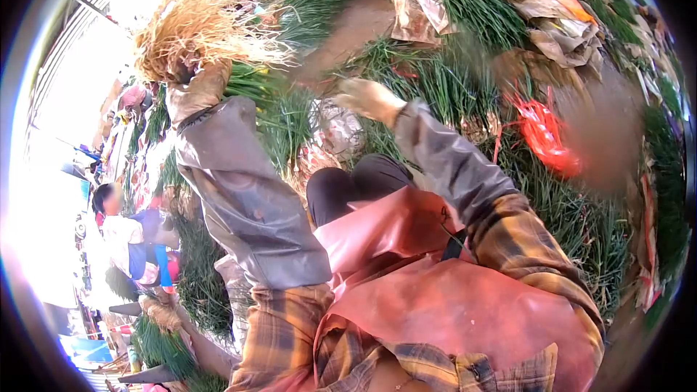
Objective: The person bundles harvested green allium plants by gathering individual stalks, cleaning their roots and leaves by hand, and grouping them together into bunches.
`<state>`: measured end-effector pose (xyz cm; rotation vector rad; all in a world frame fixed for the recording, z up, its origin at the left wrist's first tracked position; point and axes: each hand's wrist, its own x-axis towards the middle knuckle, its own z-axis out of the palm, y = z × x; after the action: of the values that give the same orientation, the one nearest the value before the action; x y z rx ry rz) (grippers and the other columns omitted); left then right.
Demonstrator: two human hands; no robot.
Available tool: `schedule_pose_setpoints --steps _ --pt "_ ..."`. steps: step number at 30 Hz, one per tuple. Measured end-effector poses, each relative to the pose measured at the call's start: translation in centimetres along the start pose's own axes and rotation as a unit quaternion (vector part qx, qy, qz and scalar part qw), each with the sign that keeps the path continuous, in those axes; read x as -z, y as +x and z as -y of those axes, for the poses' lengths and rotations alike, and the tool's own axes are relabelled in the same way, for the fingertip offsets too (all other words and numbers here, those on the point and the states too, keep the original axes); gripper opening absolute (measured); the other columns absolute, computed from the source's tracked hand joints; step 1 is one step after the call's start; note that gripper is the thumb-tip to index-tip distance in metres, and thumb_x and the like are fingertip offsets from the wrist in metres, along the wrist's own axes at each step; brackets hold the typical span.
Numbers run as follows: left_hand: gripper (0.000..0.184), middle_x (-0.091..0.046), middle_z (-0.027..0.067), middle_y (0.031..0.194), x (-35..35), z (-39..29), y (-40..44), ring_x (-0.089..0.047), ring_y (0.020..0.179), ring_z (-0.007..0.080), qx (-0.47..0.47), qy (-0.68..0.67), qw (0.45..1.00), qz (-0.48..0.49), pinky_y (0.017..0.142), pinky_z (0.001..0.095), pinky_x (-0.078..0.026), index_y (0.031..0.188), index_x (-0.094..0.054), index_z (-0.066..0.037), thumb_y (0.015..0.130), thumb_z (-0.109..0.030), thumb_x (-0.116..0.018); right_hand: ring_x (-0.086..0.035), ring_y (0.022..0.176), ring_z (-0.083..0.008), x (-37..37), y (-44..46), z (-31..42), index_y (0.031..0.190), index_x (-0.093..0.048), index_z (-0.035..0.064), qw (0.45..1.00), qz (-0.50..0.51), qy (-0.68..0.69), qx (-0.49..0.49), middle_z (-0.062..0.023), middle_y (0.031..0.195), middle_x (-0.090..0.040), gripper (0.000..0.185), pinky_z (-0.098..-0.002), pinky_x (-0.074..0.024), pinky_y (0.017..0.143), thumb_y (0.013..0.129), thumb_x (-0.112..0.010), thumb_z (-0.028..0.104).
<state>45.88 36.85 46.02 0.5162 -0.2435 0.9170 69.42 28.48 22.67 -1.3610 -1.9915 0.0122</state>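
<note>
My left hand (pixel 196 92), in a soiled tan glove, is closed on a bunch of dry straw-coloured strands (pixel 192 33). They look like roots or straw, and their loose ends fan out to the right. Green leafy stalks (pixel 250 86) show just beside that hand; whether they belong to the same bunch I cannot tell. My right hand (pixel 370 100) hovers to the right, somewhat blurred, its fingers stretched out toward the left with nothing seen in them. Below and behind it lie bundles of long green leaves (pixel 443 91).
Red plastic twine (pixel 548 138) lies on the greens to the right. Crumpled brown paper (pixel 555 18) and paper pieces (pixel 421 16) are farther back. Another person (pixel 127 239) sits at the left. A red apron (pixel 465 319) covers my lap.
</note>
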Motion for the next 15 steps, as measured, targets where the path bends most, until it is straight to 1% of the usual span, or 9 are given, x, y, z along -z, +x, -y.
schedule_pose_setpoints --steps 1,4,6,7,9,11,12,13,15 --pt "0.023 -0.057 0.0040 0.079 -0.2 -0.2 -0.1 -0.054 0.072 0.0122 0.000 -0.005 1.000 0.001 0.071 0.0276 -0.049 0.093 -0.057 -0.006 0.090 -0.026 -0.046 -0.058 0.099 -0.0324 2.4 2.6 4.9 0.117 -0.050 -0.0056 0.954 -0.034 0.194 -0.225 -0.0215 0.108 -0.059 0.066 -0.0365 -0.0450 0.089 0.081 -0.060 0.049" --pt "0.023 -0.057 0.0036 0.078 -0.5 -1.0 -0.2 -0.054 0.070 0.0118 -0.005 -0.010 1.000 0.003 0.069 0.0275 -0.049 0.091 -0.058 -0.006 0.091 -0.026 -0.045 -0.060 0.096 -0.0288 1.0 6.5 10.0 0.120 -0.052 0.0013 0.894 -0.159 0.376 -0.186 -0.0205 0.111 -0.060 0.057 -0.0359 -0.0451 0.085 0.081 -0.062 0.042" --pt "0.024 -0.057 0.0033 0.076 -0.4 -1.2 -0.6 -0.054 0.069 0.0115 0.004 -0.023 1.000 0.014 0.068 0.0275 -0.049 0.089 -0.058 -0.007 0.091 -0.027 -0.045 -0.060 0.091 -0.0281 -3.3 7.3 8.1 0.117 -0.053 -0.0002 0.961 -0.105 0.183 -0.181 -0.0168 0.105 -0.063 0.053 -0.0336 -0.0459 0.084 0.081 -0.062 0.037" --pt "0.024 -0.057 0.0031 0.076 -0.2 -0.9 -1.0 -0.054 0.068 0.0114 0.011 -0.039 0.999 0.020 0.068 0.0275 -0.049 0.088 -0.059 -0.007 0.091 -0.027 -0.045 -0.060 0.092 -0.0279 -6.4 7.2 5.4 0.117 -0.054 0.0001 0.855 -0.051 0.459 -0.237 -0.0153 0.103 -0.063 0.050 -0.0337 -0.0459 0.085 0.082 -0.062 0.034" --pt "0.025 -0.051 -0.0009 0.062 -0.8 0.2 -1.1 -0.048 0.055 0.0096 0.011 -0.048 0.999 -0.010 0.061 0.0242 -0.048 0.077 -0.058 -0.009 0.090 -0.026 -0.045 -0.059 0.096 -0.0256 -5.4 6.3 3.8 0.115 -0.054 0.0014 0.759 -0.043 0.584 -0.283 -0.0124 0.100 -0.063 0.043 -0.0330 -0.0468 0.083 0.083 -0.060 0.030" --pt "0.030 -0.043 -0.0046 0.045 -2.9 2.2 -1.4 -0.040 0.038 0.0082 -0.084 0.062 0.985 -0.139 0.055 0.0262 -0.049 0.070 -0.058 -0.010 0.090 -0.027 -0.044 -0.060 0.091 -0.0202 -0.5 4.7 6.2 0.115 -0.054 0.0005 0.775 -0.164 0.544 -0.276 -0.0117 0.101 -0.062 0.033 -0.0291 -0.0484 0.076 0.087 -0.055 0.018" --pt "0.031 -0.051 -0.0028 0.052 -3.7 3.1 -2.0 -0.046 0.045 0.0119 -0.097 0.096 0.973 -0.184 0.061 0.0328 -0.051 0.074 -0.061 -0.010 0.090 -0.030 -0.044 -0.061 0.085 -0.0170 3.8 4.0 8.5 0.114 -0.053 -0.0015 0.707 -0.226 0.614 -0.269 -0.0124 0.102 -0.062 0.027 -0.0262 -0.0490 0.070 0.090 -0.051 0.008" --pt "0.030 -0.056 -0.0006 0.060 -1.6 2.6 -1.7 -0.050 0.051 0.0151 -0.070 0.073 0.987 -0.126 0.065 0.0364 -0.051 0.078 -0.062 -0.010 0.089 -0.032 -0.044 -0.060 0.088 -0.0151 7.2 3.9 9.6 0.110 -0.056 0.0014 0.701 -0.237 0.614 -0.274 -0.0101 0.101 -0.062 0.025 -0.0251 -0.0491 0.071 0.089 -0.055 0.014" --pt "0.032 -0.065 0.0059 0.084 -3.9 5.0 -2.4 -0.059 0.074 0.0238 -0.112 0.109 0.951 -0.267 0.073 0.0448 -0.047 0.090 -0.064 -0.010 0.087 -0.034 -0.044 -0.060 0.081 -0.0120 11.7 3.4 11.3 0.102 -0.062 0.0044 0.725 -0.263 0.599 -0.215 -0.0075 0.092 -0.065 0.019 -0.0242 -0.0486 0.069 0.090 -0.055 0.017"
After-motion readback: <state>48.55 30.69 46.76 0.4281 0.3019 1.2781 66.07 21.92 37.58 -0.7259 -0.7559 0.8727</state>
